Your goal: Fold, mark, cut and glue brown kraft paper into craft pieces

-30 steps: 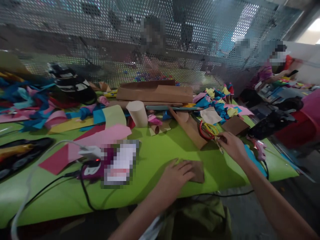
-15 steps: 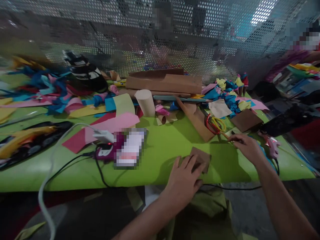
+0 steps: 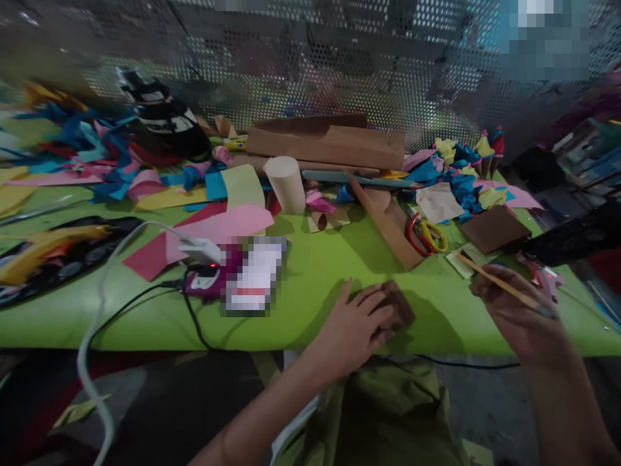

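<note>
My left hand (image 3: pixel 363 325) is at the table's front edge, fingers curled over a small brown piece of paper (image 3: pixel 402 303), which looks slightly tilted up. The fingers hide part of that piece. My right hand (image 3: pixel 517 309), farther right and above the table, grips a pencil (image 3: pixel 502 281) whose dark tip points up and left. Just beyond it, scissors (image 3: pixel 427 234) with red and yellow handles lie beside a folded brown strip (image 3: pixel 391 226). A pink glue gun (image 3: pixel 547 275) is partly hidden behind the right hand.
On the green table (image 3: pixel 310 272) are a phone (image 3: pixel 257 275), a purple power socket (image 3: pixel 206 285) with cords, a cardboard tube (image 3: pixel 286 186), a black bottle (image 3: pixel 169 123) and coloured paper scraps (image 3: pixel 97 162). A perforated metal panel (image 3: pixel 291 71) stands behind.
My right hand has drawn back from beside the scissors, turning over with the pencil now plainly in it. Under my left hand the brown piece has tipped up a little.
</note>
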Tool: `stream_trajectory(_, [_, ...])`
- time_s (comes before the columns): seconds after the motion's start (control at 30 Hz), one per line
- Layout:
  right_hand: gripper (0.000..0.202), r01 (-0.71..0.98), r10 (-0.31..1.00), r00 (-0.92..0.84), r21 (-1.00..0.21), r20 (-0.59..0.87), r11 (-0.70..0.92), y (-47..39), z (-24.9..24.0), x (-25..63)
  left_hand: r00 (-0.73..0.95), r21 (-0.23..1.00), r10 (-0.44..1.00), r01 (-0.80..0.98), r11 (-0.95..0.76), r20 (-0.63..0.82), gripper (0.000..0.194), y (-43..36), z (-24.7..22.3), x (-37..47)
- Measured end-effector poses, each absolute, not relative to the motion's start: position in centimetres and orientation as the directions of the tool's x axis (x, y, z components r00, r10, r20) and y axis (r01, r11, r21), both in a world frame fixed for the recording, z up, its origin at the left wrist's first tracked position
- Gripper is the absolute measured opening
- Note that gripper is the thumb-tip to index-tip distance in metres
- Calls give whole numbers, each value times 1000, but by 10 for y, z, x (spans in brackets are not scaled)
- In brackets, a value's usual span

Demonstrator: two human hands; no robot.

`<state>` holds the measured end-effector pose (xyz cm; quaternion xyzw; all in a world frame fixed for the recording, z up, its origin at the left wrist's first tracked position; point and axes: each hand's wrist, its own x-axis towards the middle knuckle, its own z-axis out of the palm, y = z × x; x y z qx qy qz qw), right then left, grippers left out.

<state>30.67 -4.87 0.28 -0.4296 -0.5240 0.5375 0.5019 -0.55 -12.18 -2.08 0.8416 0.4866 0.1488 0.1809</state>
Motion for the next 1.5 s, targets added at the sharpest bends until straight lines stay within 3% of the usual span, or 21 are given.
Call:
stream_trajectory(0.13, [17, -5, 989, -143, -999, 35, 35, -52, -2, 277, 477, 451, 875, 766, -459, 81, 43, -121, -24, -6])
stream_trajectory(0.27, [18, 18, 959, -280, -999, -40, -36, -47, -11, 248, 476, 442, 874, 766, -466, 97, 42, -120, -25, -6])
stream_trajectory(0.4, [20, 173, 914, -382, -982, -138, -76, -33, -25, 234, 469, 436, 877, 772, -463, 101, 40, -120, -27, -6])
stream_trajectory(0.9, [27, 286, 965, -251, -958, -70, 5, -29, -28, 224, 459, 453, 884, 771, -448, 92, 39, -120, -27, -7])
stream_trajectory(1.33, [26, 336, 959, -273, -942, -78, 19, -28, -23, 222, 454, 464, 887, 768, -441, 91, 41, -120, -26, -8])
stream_trajectory(1.5, [25, 345, 959, -268, -939, -95, 3, -29, -20, 223, 430, 452, 897, 783, -427, 103, 32, -121, -27, -5])
